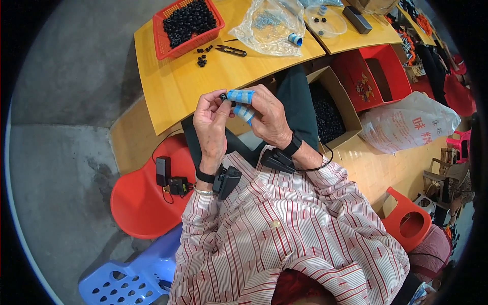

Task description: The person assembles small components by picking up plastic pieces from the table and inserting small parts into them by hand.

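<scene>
My left hand (210, 122) pinches a small black ring-shaped part (223, 96) between thumb and forefinger, just beyond the table's near edge. Close against it is my right hand (270, 116), whose thumb and forefinger are wrapped in blue-and-pale tape (240, 96). Those taped fingertips are closed together beside the black part. Whatever lies between them is too small or hidden to make out. Both hands are held in the air above my lap. On the yellow table ahead lie several loose black parts (202, 62) and a pair of black thread snips (231, 51).
A red basket (190, 48) full of black parts stands at the table's far left. Right of it are a clear bag (254, 36) of small metallic pieces, a tape roll (295, 39) and a round clear tray (335, 25). Below sit a cardboard box (351, 96) and a red box (345, 71).
</scene>
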Available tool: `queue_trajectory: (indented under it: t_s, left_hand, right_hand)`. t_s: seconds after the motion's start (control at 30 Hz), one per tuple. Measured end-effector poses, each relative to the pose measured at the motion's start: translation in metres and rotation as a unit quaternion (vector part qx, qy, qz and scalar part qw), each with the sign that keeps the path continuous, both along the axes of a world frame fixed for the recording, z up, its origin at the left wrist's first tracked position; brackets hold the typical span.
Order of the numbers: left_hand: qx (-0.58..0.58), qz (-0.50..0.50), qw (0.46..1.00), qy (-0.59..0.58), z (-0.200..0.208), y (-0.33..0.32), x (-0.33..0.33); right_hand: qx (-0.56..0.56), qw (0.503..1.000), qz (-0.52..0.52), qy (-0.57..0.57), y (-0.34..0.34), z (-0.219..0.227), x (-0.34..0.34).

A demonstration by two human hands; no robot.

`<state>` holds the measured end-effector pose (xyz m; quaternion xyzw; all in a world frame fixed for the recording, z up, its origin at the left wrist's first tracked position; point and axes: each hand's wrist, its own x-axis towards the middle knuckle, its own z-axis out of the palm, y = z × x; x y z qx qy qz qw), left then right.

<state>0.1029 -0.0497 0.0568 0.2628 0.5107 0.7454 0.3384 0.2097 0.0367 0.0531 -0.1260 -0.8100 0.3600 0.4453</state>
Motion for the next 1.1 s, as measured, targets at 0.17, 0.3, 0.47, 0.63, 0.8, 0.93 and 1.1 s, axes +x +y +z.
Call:
queue_trajectory:
  t_s: [0.17, 0.3, 0.47, 0.63, 0.8, 0.93, 1.1]
  left_hand:
    - [0.008, -0.013, 1.0, -0.02, 0.005, -0.005, 0.007]
    - [0.015, -0.036, 0.999, -0.009, 0.004, -0.014, 0.006]
    - [0.006, -0.022, 0.998, 0.058, 0.011, -0.027, 0.007]
    - [-0.04, -0.032, 0.985, 0.163, 0.015, -0.037, 0.012]
    - [-0.033, -0.025, 0.981, 0.189, 0.021, -0.035, 0.019]
    - [-0.047, -0.013, 0.969, 0.244, 0.019, -0.036, 0.021]
    - [-0.092, -0.01, 0.941, 0.326, 0.023, -0.034, 0.023]
  right_hand:
    - [0.027, 0.999, 0.015, 0.033, 0.001, 0.003, 0.006]
    - [-0.041, 0.997, 0.063, -0.004, -0.003, 0.01, 0.013]
    - [-0.394, 0.9, 0.182, 0.05, -0.01, 0.013, 0.018]
    - [-0.461, 0.865, 0.197, 0.022, -0.011, 0.029, 0.026]
    - [-0.465, 0.862, 0.2, 0.026, -0.012, 0.028, 0.033]
    - [-0.466, 0.864, 0.19, 0.026, -0.012, 0.026, 0.037]
    - [-0.462, 0.869, 0.173, 0.02, -0.013, 0.022, 0.041]
